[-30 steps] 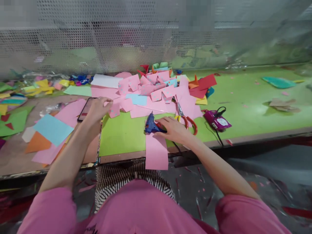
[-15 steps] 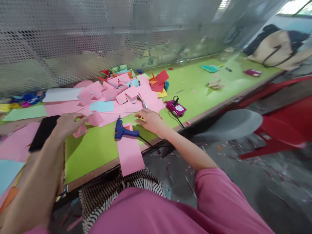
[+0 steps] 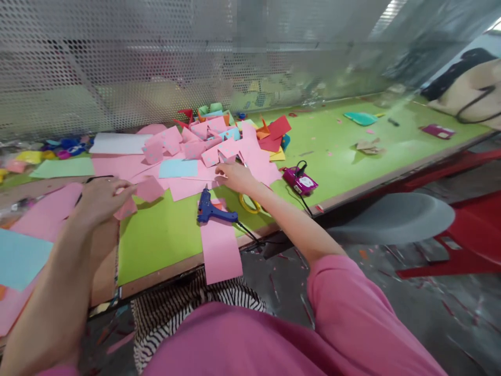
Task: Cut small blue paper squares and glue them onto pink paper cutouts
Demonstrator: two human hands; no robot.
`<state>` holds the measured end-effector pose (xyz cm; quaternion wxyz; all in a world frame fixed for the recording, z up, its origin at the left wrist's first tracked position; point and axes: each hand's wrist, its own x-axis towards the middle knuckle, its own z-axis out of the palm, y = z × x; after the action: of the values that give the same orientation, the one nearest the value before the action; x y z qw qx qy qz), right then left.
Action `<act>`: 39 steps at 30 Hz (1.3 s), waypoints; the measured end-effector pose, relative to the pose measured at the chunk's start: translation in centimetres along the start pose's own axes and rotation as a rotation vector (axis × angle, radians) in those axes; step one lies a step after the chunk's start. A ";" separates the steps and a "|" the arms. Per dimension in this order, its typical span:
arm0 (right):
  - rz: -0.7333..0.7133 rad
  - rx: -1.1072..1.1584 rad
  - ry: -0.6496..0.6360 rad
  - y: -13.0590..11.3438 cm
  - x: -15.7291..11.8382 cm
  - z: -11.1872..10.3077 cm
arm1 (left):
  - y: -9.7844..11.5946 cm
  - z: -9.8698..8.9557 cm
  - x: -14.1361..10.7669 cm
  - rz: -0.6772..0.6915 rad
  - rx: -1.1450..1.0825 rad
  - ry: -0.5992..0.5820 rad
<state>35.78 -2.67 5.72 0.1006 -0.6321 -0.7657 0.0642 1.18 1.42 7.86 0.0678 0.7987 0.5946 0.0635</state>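
Note:
My left hand point(image 3: 102, 198) lies over a mostly hidden black phone, its fingers loosely stretched beside a folded pink paper piece point(image 3: 150, 189). A second pink piece point(image 3: 126, 209) sits below its fingertips. My right hand point(image 3: 237, 177) reaches palm down over the pink sheets, fingers slightly bent and apart, with nothing visible in them. Just beyond it is a heap of dotted pink folded papers point(image 3: 207, 138). A yellow ring point(image 3: 249, 204), like a tape roll, lies under my right wrist. Between my hands a blue glue gun point(image 3: 207, 210) rests on a pink paper strip point(image 3: 221, 256) overhanging the table edge.
A magenta box with a plugged cord point(image 3: 300, 181) sits right of my forearm. Red and yellow papers point(image 3: 276, 134), a crumpled brown scrap point(image 3: 368, 147) and a teal item point(image 3: 360, 119) lie farther off. A perforated metal panel point(image 3: 156, 68) stands behind the table; a red chair point(image 3: 475, 235) is at right.
My right hand has moved away from me toward the paper heap, uncovering the yellow ring. My left hand has slid farther over the phone. The view has swung slightly left.

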 end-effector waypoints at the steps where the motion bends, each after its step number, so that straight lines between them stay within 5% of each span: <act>1: -0.020 -0.007 -0.011 -0.6 1.1 0.3 | -0.4 -0.3 -0.2 -0.036 -0.008 0.041; 6: -0.111 -0.031 -0.056 -3.8 6.0 2.4 | -1.6 -1.2 -0.9 -0.235 -0.156 0.235; 14: -0.095 -0.090 -0.052 -7.0 9.7 4.0 | -1.9 0.2 -0.4 -0.160 -0.204 0.186; 21: -0.003 -0.015 0.092 -4.9 10.5 -0.2 | -1.8 1.4 0.0 -0.106 -0.190 0.262; 27: -0.002 0.416 0.193 -2.5 6.6 -1.8 | -2.3 1.7 0.3 0.027 -0.079 0.321; 30: 0.015 0.422 0.197 -1.7 3.5 -2.0 | 0.7 1.9 -1.0 0.117 -0.172 0.494; 35: 0.097 0.429 0.316 0.6 -0.5 -3.9 | 10.2 5.3 -7.4 0.793 -0.206 0.179; 37: 0.119 0.463 0.380 1.7 -1.5 -4.8 | 12.9 7.3 -9.9 0.945 -0.076 0.030; 39: 0.125 0.491 0.408 2.6 -2.1 -5.2 | 14.2 8.9 -11.4 0.958 0.011 -0.047</act>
<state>39.90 -4.42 10.03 0.3972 -0.6345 -0.6511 0.1249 12.90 -13.82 1.46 0.0402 0.9843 0.1583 0.0662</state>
